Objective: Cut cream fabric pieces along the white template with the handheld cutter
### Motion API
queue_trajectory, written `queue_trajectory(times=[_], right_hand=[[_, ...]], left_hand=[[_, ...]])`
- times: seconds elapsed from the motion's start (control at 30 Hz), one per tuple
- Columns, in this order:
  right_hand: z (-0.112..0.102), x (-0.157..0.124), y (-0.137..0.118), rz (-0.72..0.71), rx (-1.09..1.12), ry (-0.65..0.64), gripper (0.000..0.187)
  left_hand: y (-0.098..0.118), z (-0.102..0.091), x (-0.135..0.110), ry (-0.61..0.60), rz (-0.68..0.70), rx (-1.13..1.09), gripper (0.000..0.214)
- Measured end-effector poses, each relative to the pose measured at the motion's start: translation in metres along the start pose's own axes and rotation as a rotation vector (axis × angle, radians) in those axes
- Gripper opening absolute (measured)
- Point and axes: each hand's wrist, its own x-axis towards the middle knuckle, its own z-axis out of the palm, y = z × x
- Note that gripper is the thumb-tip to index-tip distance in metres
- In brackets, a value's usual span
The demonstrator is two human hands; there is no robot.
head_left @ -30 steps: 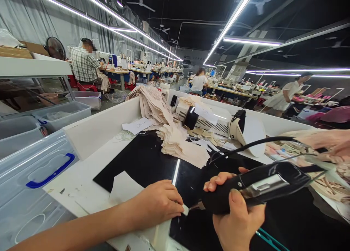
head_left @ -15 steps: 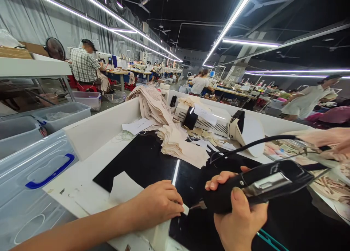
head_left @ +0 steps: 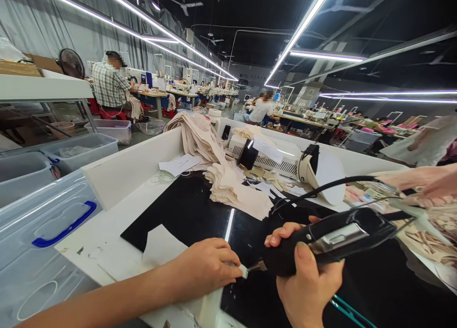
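Observation:
My right hand (head_left: 309,283) is wrapped round a black corded power tool (head_left: 332,242) with a silver plate on its side. The tool's flat metal tip (head_left: 260,266) points left and is at or very near a small white piece (head_left: 243,271). My left hand (head_left: 205,267), fingers curled and close together, pinches that piece down on the black board (head_left: 178,209). Its far end is hidden under my fingers. A white sheet (head_left: 162,244) lies beside my left wrist.
Another person's hands (head_left: 424,183) are at the right, by the tool's black cord (head_left: 321,189). Stacked beige fabric (head_left: 239,192) and a cream lamp-like device (head_left: 274,156) lie at the back. A teal strip (head_left: 352,311) is near my right wrist. Clear plastic bins (head_left: 53,252) stand left.
My right hand and the power tool have shifted slightly left. My left hand has barely moved. At the right, the other person's hands moved a little left, and a person in white has changed position.

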Motion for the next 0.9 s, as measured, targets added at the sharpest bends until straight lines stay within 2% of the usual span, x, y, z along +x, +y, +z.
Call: queue_trajectory(times=[0.5, 0.9], right_hand=[[-0.0002, 0.0056, 0.0009, -0.038, 0.021, 0.031, 0.044], [-0.0026, 0.0049, 0.0061, -0.047, -0.035, -0.009, 0.038]], left_hand=[[-0.0002, -0.0005, 0.0011, -0.034, 0.02, 0.065, 0.01], [0.0019, -0.0048, 0.0064, -0.022, 0.069, 0.096, 0.018]])
